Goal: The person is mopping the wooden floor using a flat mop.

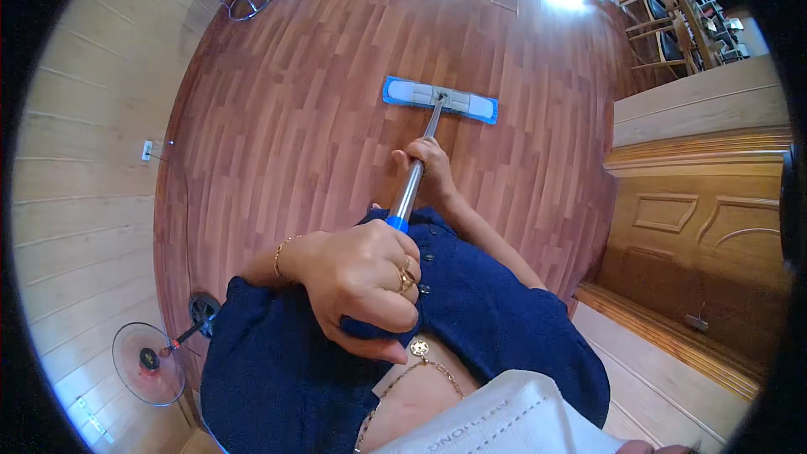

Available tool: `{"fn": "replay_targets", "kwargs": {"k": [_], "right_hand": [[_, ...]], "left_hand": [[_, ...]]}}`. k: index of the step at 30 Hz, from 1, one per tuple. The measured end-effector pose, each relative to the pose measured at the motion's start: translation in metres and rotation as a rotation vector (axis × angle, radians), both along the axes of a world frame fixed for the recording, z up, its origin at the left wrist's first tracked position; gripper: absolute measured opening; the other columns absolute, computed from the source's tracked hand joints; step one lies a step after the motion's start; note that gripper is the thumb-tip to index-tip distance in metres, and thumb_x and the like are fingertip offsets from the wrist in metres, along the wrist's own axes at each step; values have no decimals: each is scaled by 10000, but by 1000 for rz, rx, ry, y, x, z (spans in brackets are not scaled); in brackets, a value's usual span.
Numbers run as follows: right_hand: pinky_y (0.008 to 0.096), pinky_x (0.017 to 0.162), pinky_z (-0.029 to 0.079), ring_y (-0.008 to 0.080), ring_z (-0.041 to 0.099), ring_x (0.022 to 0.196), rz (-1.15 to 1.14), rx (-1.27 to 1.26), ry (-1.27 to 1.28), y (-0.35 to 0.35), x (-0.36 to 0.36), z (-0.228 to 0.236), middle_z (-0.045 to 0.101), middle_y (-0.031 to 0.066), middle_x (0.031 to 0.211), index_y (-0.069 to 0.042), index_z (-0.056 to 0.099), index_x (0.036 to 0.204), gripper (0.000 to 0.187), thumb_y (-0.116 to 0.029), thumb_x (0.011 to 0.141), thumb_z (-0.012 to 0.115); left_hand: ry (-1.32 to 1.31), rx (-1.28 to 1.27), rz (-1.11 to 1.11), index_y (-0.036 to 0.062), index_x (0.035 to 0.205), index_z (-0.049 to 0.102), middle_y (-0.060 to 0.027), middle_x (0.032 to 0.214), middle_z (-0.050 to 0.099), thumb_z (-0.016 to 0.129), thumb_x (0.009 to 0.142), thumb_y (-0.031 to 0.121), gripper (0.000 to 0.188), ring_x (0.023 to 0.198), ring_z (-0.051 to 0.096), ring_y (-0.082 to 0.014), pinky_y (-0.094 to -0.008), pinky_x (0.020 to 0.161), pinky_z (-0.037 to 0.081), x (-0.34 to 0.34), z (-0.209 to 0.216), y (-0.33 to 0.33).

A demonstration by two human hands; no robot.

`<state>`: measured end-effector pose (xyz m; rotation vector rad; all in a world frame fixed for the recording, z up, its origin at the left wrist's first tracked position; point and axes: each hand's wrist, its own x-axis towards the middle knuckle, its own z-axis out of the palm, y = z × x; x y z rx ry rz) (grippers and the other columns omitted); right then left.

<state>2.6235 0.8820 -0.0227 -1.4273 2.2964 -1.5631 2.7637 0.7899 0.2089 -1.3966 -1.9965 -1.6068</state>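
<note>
A flat mop with a blue-fringed pad (441, 99) lies on the wood floor ahead of me, its head slightly slanted. Its silver metal handle (407, 193) runs back toward my chest. Close to my body, my left hand (361, 282) is wrapped round the blue grip at the handle's upper end, with a ring and a bracelet on it. Farther down the pole, my right hand (429, 160) grips the metal shaft with its fingers curled round it. Most of the blue grip is hidden in my left hand.
Along the left wall stand a round fan (150, 359) and a wall socket (147, 150). A metal-framed stand (245, 0) is at the far left. Chairs (664, 42) line a cluttered table at the far right. A wooden door (698, 227) is on my right.
</note>
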Motion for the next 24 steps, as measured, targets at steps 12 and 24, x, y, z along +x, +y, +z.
{"fn": "replay_targets", "kwargs": {"k": [12, 24], "right_hand": [[363, 618, 393, 271, 509, 608, 103, -80, 95, -59, -174, -80, 469, 78, 583, -81, 482, 593, 296, -64, 732, 742], [417, 656, 486, 316, 593, 733, 15, 104, 81, -90, -261, -23, 594, 101, 707, -105, 581, 662, 247, -258, 825, 686]], "left_hand": [[-102, -111, 392, 92, 619, 462, -103, 602, 485, 707, 752, 219, 306, 623, 524, -328, -436, 619, 413, -112, -85, -28], [-232, -66, 278, 91, 694, 574, -49, 625, 510, 749, 760, 223, 229, 618, 561, -257, -388, 680, 466, -219, -10, -86]]}}
